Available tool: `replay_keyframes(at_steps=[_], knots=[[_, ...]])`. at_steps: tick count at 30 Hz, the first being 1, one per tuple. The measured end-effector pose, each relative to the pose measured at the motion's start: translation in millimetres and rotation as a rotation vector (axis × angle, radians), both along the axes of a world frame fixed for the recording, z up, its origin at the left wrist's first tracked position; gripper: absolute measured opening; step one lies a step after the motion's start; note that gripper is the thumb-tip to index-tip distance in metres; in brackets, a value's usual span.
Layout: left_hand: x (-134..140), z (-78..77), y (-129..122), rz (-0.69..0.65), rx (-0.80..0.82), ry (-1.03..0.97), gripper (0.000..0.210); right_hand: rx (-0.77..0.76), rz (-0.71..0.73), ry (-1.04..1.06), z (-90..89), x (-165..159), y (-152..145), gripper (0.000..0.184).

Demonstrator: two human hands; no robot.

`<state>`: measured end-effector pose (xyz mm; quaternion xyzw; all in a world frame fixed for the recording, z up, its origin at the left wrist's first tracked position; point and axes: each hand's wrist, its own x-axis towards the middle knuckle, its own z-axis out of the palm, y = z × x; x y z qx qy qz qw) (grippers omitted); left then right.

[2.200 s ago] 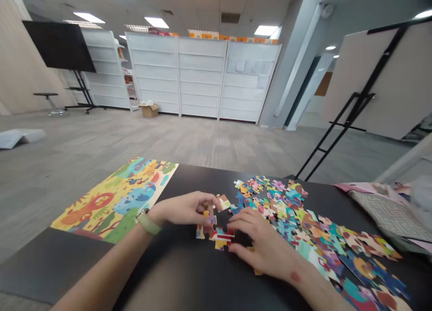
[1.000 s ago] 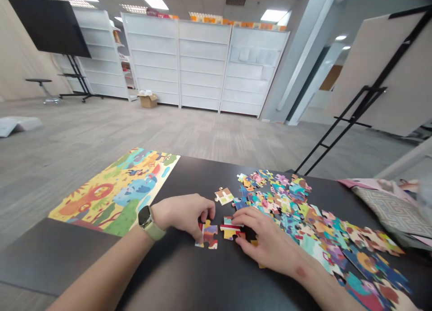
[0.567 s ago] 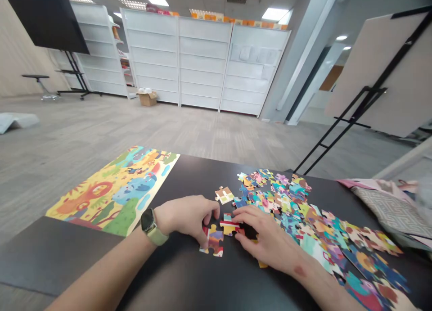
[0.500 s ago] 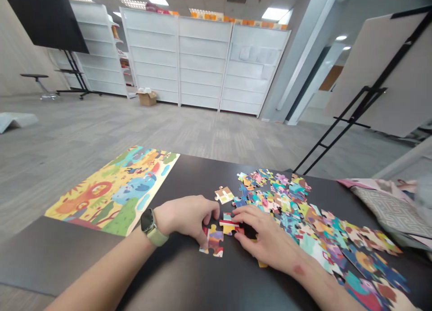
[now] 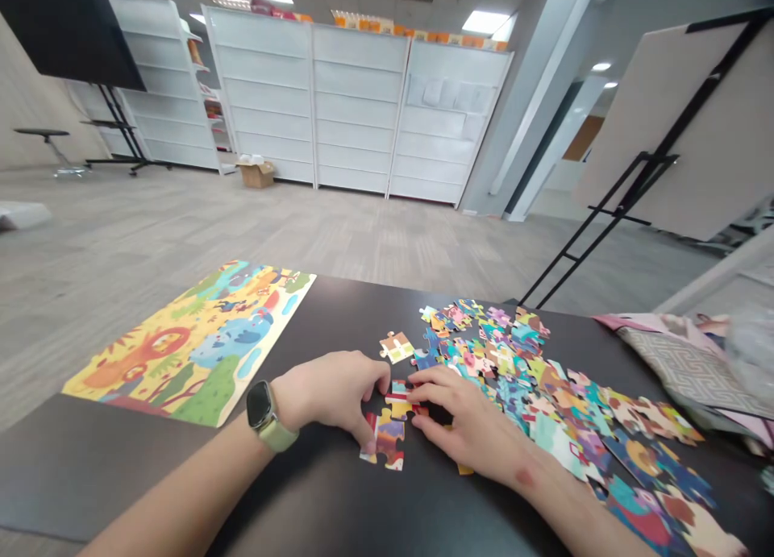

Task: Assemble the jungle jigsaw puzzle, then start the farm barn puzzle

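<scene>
Two small jigsaw pieces lie on the dark table between my hands. The lower puzzle piece (image 5: 391, 438), orange and purple with a red strip, is under the thumb of my left hand (image 5: 332, 389), whose index finger curls down beside the upper one. That upper puzzle piece (image 5: 399, 409), red, white and yellow, is gripped at its right side by the fingertips of my right hand (image 5: 459, 416). The pieces' edges meet; whether they are fully locked I cannot tell. A yellow piece (image 5: 465, 469) shows partly beneath my right hand. Just above sits a brown and cream piece (image 5: 397, 347).
A heap of loose puzzle pieces (image 5: 513, 363) spreads over the table's right side. On the left lies a colourful animal picture sheet (image 5: 199, 339). A patterned fabric bag (image 5: 677, 355) rests at the right edge. Beyond the table (image 5: 284, 492) stands a whiteboard easel (image 5: 622, 210).
The upper piece has shifted left and against the top of the lower piece, closing the gap between them. Both hands have drawn slightly nearer each other. The view has turned a little.
</scene>
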<state>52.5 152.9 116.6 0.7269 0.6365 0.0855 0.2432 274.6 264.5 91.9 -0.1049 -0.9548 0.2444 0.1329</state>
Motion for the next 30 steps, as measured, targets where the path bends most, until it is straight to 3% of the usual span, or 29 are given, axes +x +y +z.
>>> replay_keyframes(at_steps=[11,16,20,30], knots=[[2,2.6,-2,0.002,0.006,0.034,0.057,0.017,0.025,0.016,0.4,1,0,0.016],[10,5.0,-3,0.042,0.062,0.073,0.072,0.007,-0.001,0.096,2.9,-1,-2,0.014],[15,4.1,-5,0.052,0.091,0.093,0.086,-0.024,0.047,0.043,-2.1,-5,-2,0.012],[14,1.2,-4,0.043,0.084,0.051,0.085,-0.014,0.072,-0.022,-0.5,-1,-6,0.024]])
